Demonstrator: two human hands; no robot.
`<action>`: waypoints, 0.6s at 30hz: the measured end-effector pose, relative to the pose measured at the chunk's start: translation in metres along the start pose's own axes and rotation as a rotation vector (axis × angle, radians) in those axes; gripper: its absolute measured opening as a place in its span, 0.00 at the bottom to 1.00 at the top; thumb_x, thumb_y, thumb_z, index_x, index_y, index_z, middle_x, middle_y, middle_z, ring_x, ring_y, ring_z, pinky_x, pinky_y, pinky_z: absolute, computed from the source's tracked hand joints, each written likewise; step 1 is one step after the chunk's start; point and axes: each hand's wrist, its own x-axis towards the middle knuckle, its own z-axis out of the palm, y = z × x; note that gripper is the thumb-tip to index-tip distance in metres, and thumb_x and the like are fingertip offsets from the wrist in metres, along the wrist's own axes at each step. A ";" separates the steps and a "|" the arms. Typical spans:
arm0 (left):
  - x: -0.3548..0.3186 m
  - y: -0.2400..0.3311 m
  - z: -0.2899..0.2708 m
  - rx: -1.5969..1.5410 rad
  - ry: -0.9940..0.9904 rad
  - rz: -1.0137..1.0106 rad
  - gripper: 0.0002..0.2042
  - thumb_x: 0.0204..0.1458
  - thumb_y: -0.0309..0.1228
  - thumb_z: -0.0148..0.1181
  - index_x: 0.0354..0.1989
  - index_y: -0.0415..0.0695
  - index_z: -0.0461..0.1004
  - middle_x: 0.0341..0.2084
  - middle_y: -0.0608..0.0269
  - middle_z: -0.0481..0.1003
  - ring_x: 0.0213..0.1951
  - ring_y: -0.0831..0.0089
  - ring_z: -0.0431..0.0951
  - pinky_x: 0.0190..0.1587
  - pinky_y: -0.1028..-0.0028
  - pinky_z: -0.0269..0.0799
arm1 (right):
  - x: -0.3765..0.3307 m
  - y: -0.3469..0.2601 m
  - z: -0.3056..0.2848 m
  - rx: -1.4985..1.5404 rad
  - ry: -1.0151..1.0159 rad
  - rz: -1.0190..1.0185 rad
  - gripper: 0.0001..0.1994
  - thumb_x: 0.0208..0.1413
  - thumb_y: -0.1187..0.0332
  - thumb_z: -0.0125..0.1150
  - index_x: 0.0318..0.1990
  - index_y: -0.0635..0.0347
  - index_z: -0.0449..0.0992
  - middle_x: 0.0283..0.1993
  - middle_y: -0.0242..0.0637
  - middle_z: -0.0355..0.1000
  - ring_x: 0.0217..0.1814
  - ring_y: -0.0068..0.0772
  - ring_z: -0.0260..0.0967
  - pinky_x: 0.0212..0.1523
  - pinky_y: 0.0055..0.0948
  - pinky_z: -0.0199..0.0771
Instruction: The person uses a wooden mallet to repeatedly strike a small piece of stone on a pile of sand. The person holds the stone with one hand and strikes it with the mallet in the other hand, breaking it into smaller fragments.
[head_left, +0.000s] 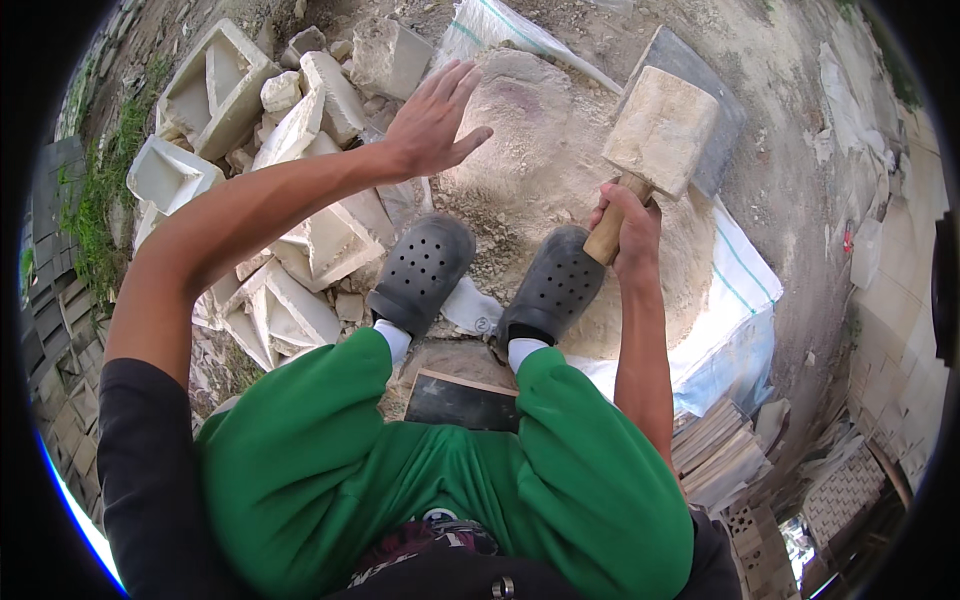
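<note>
My right hand is wrapped round the wooden handle of a mallet. Its blocky, dust-covered head points away from me, above a grey slab and pale powder. With fingers stretched out, my left hand holds nothing; it is at the left edge of a mound of pale powder. Broken off-white plaster pieces, some hollow and angular, lie heaped to the left of that hand. The powder is spread over a white woven sack with green stripes.
My feet in grey clogs stand at the powder's near edge. A dark block lies between my legs. Stacked flat pieces sit at the lower right, and grass grows beyond the plaster heap at the left.
</note>
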 end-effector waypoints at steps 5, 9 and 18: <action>0.016 0.012 0.038 0.091 0.083 -0.259 0.44 0.63 0.55 0.47 0.72 0.26 0.42 0.74 0.35 0.42 0.76 0.45 0.39 0.76 0.54 0.36 | -0.006 -0.007 -0.021 0.116 0.098 -0.004 0.10 0.51 0.69 0.65 0.37 0.62 0.72 0.26 0.35 0.69 0.22 0.28 0.69 0.22 0.29 0.73; 0.005 0.083 0.092 0.035 0.188 -0.440 0.40 0.64 0.50 0.47 0.71 0.25 0.46 0.73 0.33 0.43 0.76 0.45 0.39 0.75 0.53 0.33 | -0.013 -0.008 -0.044 0.087 0.161 -0.034 0.11 0.53 0.66 0.65 0.38 0.62 0.73 0.27 0.34 0.69 0.22 0.28 0.69 0.24 0.28 0.73; 0.010 0.139 0.099 -0.279 0.272 -0.261 0.32 0.62 0.40 0.54 0.68 0.30 0.57 0.71 0.28 0.47 0.74 0.38 0.44 0.74 0.50 0.40 | -0.029 0.003 -0.093 -0.003 0.191 -0.032 0.11 0.52 0.67 0.65 0.37 0.62 0.72 0.26 0.35 0.69 0.22 0.28 0.69 0.23 0.29 0.72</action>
